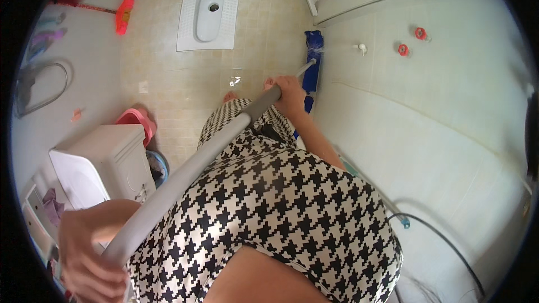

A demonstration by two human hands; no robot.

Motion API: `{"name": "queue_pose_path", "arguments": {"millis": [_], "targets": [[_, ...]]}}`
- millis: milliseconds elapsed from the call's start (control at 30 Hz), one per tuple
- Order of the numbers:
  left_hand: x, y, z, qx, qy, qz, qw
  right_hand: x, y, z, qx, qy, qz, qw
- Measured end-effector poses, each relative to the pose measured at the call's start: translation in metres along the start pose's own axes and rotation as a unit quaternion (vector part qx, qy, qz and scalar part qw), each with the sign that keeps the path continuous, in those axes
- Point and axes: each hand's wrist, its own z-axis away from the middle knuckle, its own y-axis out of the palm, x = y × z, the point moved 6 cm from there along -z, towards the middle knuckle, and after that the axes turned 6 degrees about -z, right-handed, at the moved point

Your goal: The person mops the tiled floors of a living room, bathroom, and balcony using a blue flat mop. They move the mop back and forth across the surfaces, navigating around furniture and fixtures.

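Note:
A long grey-handled flat mop (185, 179) slants across my body, from the lower left up to the right. Its blue mop head (312, 73) lies along the foot of the right wall. My left hand (92, 252), slightly blurred, is closed around the upper end of the handle. Farther down, my right hand (289, 94) grips the darker grey section, with the thin lower pole running on past it to the head. My bare feet (229, 96) show in part below the checked black-and-white clothing.
A white squat toilet (209, 18) is set into the tiled floor ahead. On the left stand a white washbasin cabinet (104, 163), a pink basin (147, 126) and a blue bin (159, 167). Red tap knobs (403, 50) and a dark hose (449, 247) are along the right wall.

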Motion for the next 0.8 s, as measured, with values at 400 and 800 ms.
{"name": "queue_pose_path", "arguments": {"millis": [400, 800], "targets": [[0.018, 0.000, 0.016, -0.103, 0.067, -0.013, 0.992, -0.001, 0.013, 0.002, 0.110, 0.028, -0.011, 0.993], [-0.015, 0.014, 0.018, -0.143, 0.171, -0.054, 0.973, 0.042, -0.005, -0.011, 0.076, -0.035, -0.041, 0.996]]}}
